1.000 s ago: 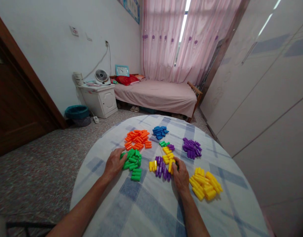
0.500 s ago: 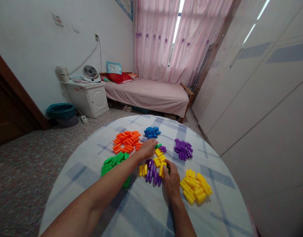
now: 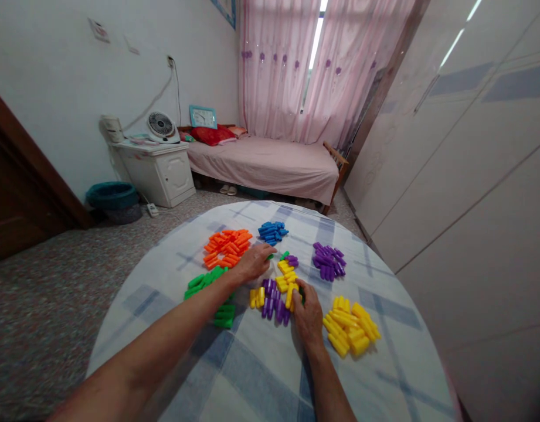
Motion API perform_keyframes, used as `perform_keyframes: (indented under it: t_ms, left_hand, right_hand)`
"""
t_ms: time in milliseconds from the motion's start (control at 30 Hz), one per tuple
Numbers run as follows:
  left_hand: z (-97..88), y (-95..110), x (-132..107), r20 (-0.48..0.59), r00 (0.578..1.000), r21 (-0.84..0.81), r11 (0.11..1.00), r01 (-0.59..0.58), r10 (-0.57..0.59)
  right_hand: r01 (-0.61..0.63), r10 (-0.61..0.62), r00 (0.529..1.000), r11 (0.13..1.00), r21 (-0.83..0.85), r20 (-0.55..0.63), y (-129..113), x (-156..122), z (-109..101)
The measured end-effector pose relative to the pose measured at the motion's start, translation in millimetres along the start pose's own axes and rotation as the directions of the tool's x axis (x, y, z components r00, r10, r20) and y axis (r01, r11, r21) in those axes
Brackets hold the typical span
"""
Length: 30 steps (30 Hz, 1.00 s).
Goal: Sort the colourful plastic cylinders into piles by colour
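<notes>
Checked tablecloth (image 3: pixel 256 375), left hand (image 3: pixel 253 263) clamped on a green piece (image 3: pixel 270 257), orange pile (image 3: pixel 233 242) at its left, right hand (image 3: pixel 308 312) curled beside yellow pieces (image 3: pixel 287 282), its grip unclear.

Cloth-covered table (image 3: pixel 252 375), orange pieces (image 3: pixel 238 241), blue pieces (image 3: pixel 273 232), green pieces (image 3: pixel 202 282), purple pieces (image 3: pixel 329 262), yellow pieces (image 3: pixel 346 321), mixed-colour cluster (image 3: pixel 273 302)

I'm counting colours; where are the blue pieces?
In the head view, the blue plastic pieces lie on the far part of the table, right of the orange pieces, beyond the left hand.
</notes>
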<state>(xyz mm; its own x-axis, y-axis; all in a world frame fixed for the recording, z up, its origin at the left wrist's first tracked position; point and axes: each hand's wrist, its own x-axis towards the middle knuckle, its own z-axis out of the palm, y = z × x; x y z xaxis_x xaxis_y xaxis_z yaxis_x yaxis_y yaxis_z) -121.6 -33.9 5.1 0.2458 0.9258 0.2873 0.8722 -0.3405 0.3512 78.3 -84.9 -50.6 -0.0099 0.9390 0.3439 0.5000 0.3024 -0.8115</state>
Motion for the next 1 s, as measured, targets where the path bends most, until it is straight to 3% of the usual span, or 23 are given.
perform_keyframes:
  t_ms: [200,333,467,567,667,867,1000]
  left_hand:
    - [-48.9,-17.8,-77.1,-0.009,0.999,-0.057,0.997,-0.045,0.044]
    - [-60.5,-29.3,-115.3,0.037,0.999,-0.032,0.999,-0.012,0.013]
    - [-62.9,-29.6,-125.4,0.011,1.000,-0.041,0.999,0.004,-0.003]
    - [-60.7,-21.6,-109.3,-0.071,0.997,-0.070,0.997,-0.013,0.008]
    - [-49.0,-9.2,-73.3,-0.094,0.994,-0.109,0.992,-0.069,0.059]
    - [8.2,3.8,18.7,0.037,0.993,-0.060,0.992,-0.108,0.111]
    - [41.1,-0.3,56.7,0.145,0.979,-0.001,0.989,-0.145,0.144]
  right_hand:
    - [0.007,-0.007,1.000,1.000,-0.016,0.024,3.0,1.3,0.7]
    - [0.002,-0.001,1.000,1.000,-0.022,0.028,4.3,1.6,0.7]
    - [0.001,0.000,0.999,1.000,-0.020,0.040,3.8,1.5,0.0]
    - [-0.004,0.005,0.999,1.000,-0.015,0.033,2.7,1.5,-0.4]
    - [-0.010,0.010,1.000,1.000,-0.010,0.023,2.3,1.5,-0.2]
    - [-0.012,0.012,0.999,1.000,0.002,0.036,3.1,0.6,-0.5]
    - [-0.016,0.016,0.999,1.000,-0.007,0.047,2.6,-0.3,-0.7]
